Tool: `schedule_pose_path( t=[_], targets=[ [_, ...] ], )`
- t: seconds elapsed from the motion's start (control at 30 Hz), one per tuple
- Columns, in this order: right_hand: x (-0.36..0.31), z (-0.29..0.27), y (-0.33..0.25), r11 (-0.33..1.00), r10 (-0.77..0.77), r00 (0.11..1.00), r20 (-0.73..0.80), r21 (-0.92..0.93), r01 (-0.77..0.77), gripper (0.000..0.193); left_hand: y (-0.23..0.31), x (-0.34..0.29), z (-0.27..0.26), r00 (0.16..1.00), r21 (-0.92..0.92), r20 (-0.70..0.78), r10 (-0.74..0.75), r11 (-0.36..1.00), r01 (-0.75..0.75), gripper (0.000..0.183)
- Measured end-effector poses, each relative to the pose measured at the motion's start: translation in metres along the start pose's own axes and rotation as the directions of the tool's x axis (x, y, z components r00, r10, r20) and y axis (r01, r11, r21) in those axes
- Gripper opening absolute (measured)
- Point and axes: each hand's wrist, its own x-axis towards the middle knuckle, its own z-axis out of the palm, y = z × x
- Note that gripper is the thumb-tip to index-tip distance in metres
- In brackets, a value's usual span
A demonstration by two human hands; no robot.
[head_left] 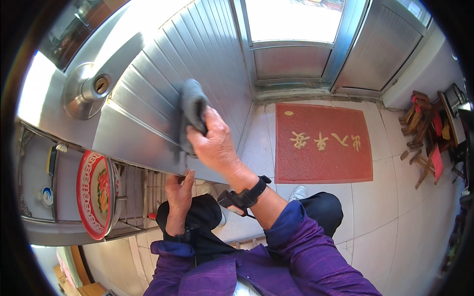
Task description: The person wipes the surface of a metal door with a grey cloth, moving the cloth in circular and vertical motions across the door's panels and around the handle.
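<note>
My right hand (pixel 217 143) is closed round a folded grey cloth (pixel 193 101) and presses it against the ribbed metal panel of a silver door (pixel 140 106). Below it, my left hand (pixel 178 197) grips the door's lower edge in the picture, its thumb showing and some fingertips hidden by the door. A round metal doorknob (pixel 98 86) with a keyhole sits on the door, to the left of both hands.
Left of my knees, a metal rack (pixel 131 197) holds a red-rimmed, patterned round tray (pixel 94 195). A red doormat (pixel 323 143) lies on the tiled floor before a metal-framed doorway (pixel 291 61). Small wooden stools (pixel 419 118) stand at the right wall.
</note>
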Motion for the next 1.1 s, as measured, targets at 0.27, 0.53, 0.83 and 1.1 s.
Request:
schedule_pose_path(
  t=[0.27, 0.53, 0.83, 1.1],
  targets=[
    [-0.004, 0.000, 0.038, 0.990, -0.122, 0.992, -0.027, -0.070, 0.120, 0.063, -0.004, 0.000, -0.004, 1.000, 0.170, -0.031, -0.001, 0.985, 0.007, 0.027],
    [-0.070, -0.032, 0.204, 0.682, 0.698, 0.716, 0.013, -0.317, -0.659, 0.054, -0.010, 0.002, -0.010, 0.998, 0.255, -0.031, -0.046, 0.966, 0.053, 0.013],
    [-0.062, -0.042, 0.291, 0.600, 0.771, 0.636, -0.043, -0.288, -0.746, 0.044, -0.012, -0.005, -0.028, 0.987, 0.351, 0.072, -0.143, 0.930, 0.109, 0.032],
    [0.052, -0.039, 0.228, 0.924, 0.319, 0.940, -0.125, -0.178, -0.337, 0.054, -0.025, -0.009, -0.038, 0.944, 0.383, 0.013, -0.331, 0.873, 0.301, 0.033]
  ],
)
